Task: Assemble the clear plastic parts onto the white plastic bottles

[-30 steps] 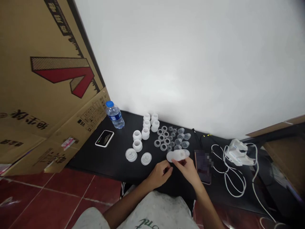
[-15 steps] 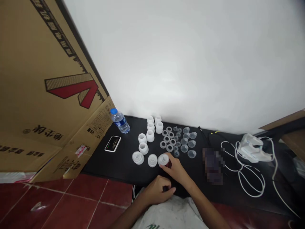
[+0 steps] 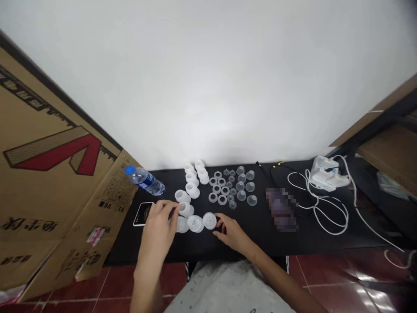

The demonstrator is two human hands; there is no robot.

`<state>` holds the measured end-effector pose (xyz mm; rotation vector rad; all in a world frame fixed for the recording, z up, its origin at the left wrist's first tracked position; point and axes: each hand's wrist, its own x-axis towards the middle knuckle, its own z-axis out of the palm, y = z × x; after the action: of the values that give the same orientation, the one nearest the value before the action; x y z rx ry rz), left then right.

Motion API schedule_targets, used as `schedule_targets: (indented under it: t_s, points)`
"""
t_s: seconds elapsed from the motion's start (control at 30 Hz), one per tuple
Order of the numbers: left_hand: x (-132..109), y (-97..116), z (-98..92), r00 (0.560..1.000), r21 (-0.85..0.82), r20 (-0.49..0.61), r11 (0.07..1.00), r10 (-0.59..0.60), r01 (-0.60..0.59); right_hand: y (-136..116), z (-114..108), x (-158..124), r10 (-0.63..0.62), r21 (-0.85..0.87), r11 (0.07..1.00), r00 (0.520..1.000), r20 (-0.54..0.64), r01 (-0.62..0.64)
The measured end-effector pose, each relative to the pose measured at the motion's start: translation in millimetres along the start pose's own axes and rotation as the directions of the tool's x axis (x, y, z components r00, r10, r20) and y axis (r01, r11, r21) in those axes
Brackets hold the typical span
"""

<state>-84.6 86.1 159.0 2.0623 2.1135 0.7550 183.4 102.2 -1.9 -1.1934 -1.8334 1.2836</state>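
Observation:
My left hand (image 3: pixel 159 226) reaches in from the left. Its thumb and index finger are pinched at the near-left rim of a white, round, hollow plastic piece (image 3: pixel 186 209). My right hand (image 3: pixel 231 232) rests on the black table, thumb and fingers apart, beside a white piece with a clear stepped insert (image 3: pixel 209 221). Left of that lies a similar piece with an insert (image 3: pixel 195 224). Another white piece (image 3: pixel 182 224) is partly hidden by my left hand. Several more white hollow pieces (image 3: pixel 192 190) stand behind in two rows.
Flat translucent rings (image 3: pixel 216 189), small clear discs (image 3: pixel 229 184) and clear domed cups (image 3: pixel 250 186) lie in groups on the black table (image 3: pixel 247 239). Leftward are a water bottle (image 3: pixel 146 180), a white-edged device (image 3: pixel 142 214) and a cardboard box (image 3: pixel 65 208). Rightward lie white cables (image 3: pixel 329 230).
My left hand has moved from near my lap to the white pieces on the left. My right hand has let go of the piece with the insert. The view has shifted.

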Motion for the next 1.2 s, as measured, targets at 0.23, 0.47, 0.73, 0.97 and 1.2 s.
schedule_targets:
  t_s: [0.23,0.47,0.73,0.97,1.2]
  points:
    - [21,2,24.6,0.960,0.340,0.245,0.939,-0.132,0.042,22,-21,-22,-0.046,0.003,0.999,0.976,-0.213,0.048]
    - [28,10,29.1,0.941,0.314,0.317,0.949,-0.121,0.017,18,-54,-27,-0.114,-0.244,0.970,0.918,-0.379,0.019]
    - [42,23,37.5,0.950,0.039,0.304,0.996,0.068,-0.084,17,-42,-6,-0.127,-0.542,0.840,0.984,-0.128,0.038]
    - [53,45,50.7,0.910,0.114,0.413,0.989,0.043,-0.098,0,-40,5,0.031,-0.782,0.623,0.999,0.033,0.006]
    - [52,42,53.0,0.930,0.138,0.365,0.987,0.031,-0.087,4,-39,-4,-0.027,-0.782,0.622,1.000,0.007,0.022]
